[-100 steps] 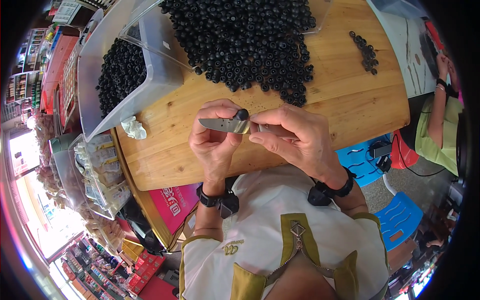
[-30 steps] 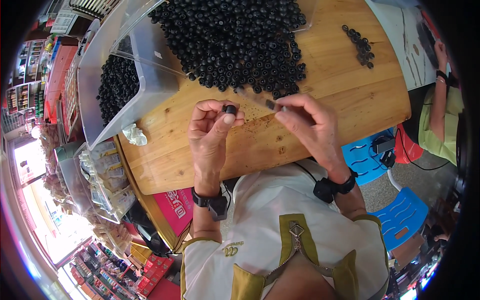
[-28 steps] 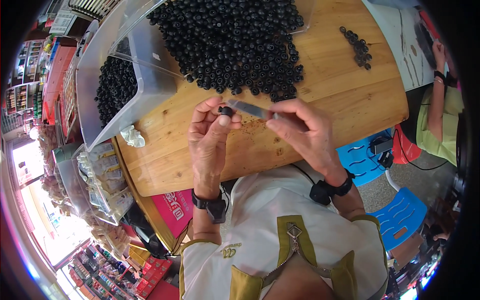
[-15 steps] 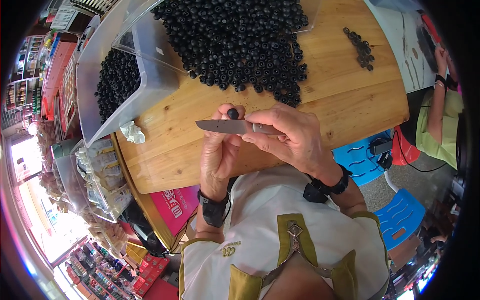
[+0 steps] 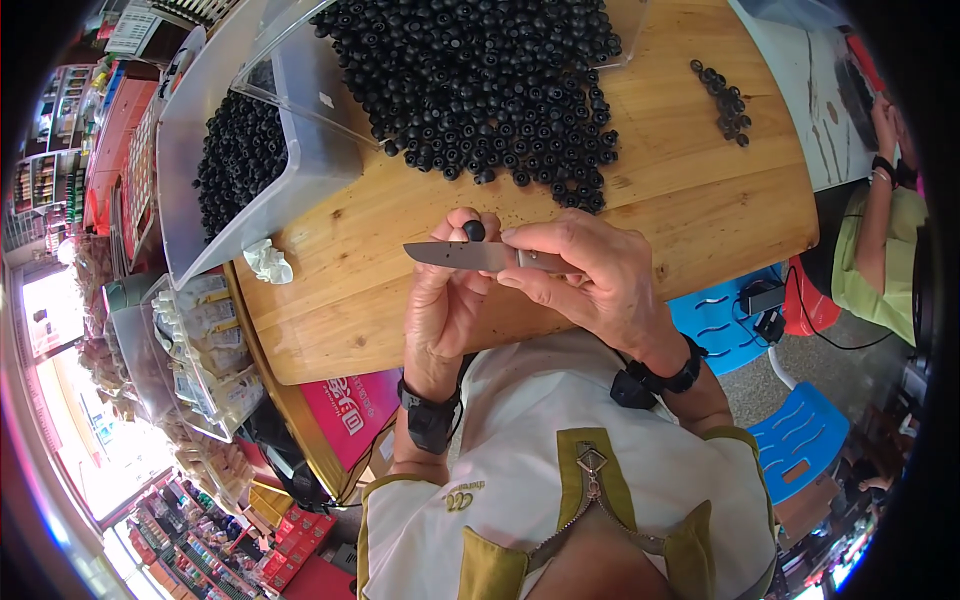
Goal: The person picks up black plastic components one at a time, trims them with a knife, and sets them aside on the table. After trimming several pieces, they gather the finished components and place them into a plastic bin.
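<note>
Between the fingertips of my left hand [image 5: 440, 305] is a small round black cap-like piece [image 5: 473, 230]. My right hand [image 5: 600, 270] grips a short knife [image 5: 455, 255] by its handle, blade pointing left. The blade lies across the left fingers, right up against the black piece; dark specks dot the metal. Both hands are over the near part of the wooden table [image 5: 340, 320]. Beyond them spreads a big heap of the same black pieces [image 5: 480, 90], many showing a ringed hollow. The undersides of the left fingers are partly hidden behind the blade.
At the left stands a clear plastic bin [image 5: 320, 150] holding more black pieces. A crumpled white tissue [image 5: 268, 262] lies beside it. A small group of black pieces [image 5: 728, 100] sits far right. Blue chairs [image 5: 800, 440] stand right of the table; another person's arm [image 5: 878, 215] shows at the right edge.
Both hands, with the knife and the black piece, appear slightly further right. The whole scene shifts a little too, and the grip looks the same.
</note>
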The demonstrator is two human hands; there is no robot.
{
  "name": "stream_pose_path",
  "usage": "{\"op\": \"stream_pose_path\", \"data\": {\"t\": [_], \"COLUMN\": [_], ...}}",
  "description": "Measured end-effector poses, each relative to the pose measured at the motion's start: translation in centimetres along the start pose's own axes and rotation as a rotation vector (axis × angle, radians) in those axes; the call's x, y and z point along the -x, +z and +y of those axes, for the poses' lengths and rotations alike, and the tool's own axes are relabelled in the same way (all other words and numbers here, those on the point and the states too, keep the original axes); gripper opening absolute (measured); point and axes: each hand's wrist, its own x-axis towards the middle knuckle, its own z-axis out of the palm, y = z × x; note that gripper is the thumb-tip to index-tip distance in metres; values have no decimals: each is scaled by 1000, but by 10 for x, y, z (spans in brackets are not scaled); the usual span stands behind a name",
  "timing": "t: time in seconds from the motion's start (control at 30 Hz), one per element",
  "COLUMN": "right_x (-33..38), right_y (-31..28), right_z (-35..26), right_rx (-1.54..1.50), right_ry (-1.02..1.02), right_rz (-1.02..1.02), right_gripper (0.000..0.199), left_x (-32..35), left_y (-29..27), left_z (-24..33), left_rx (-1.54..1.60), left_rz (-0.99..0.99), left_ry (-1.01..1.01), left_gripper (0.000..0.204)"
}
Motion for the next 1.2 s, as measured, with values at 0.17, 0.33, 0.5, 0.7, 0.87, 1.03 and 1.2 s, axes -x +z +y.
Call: {"op": "stream_pose_path", "data": {"t": [0.17, 0.33, 0.5, 0.7, 0.87, 1.03, 1.2], "right_x": [0, -1, 3, 6, 8, 10, 26], "right_y": [-4, -11, -19, -47, -31, -28, -38], "right_z": [0, 4, 20, 32, 34, 31, 46], "right_rx": [27, 43, 66, 78, 37, 19, 54], "right_ry": [-8, 76, 252, 336, 382, 394, 452], "right_rz": [8, -7, 82, 243, 210, 201, 299], "right_gripper": [29, 24, 21, 17, 18, 18, 17], "left_x": [-1, -2, -3, -2, 0, 4, 6], "left_y": [1, 7, 14, 25, 21, 15, 16], "left_z": [0, -5, -10, 6, 10, 20, 83], "left_rx": [-3, 63, 285, 515, 523, 382, -681], "left_rz": [4, 111, 51, -81, -91, -108, 184], "left_ry": [-2, -20, -58, -10, 14, 50, 866], "left_gripper": [40, 32, 19, 16, 19, 15, 14]}}
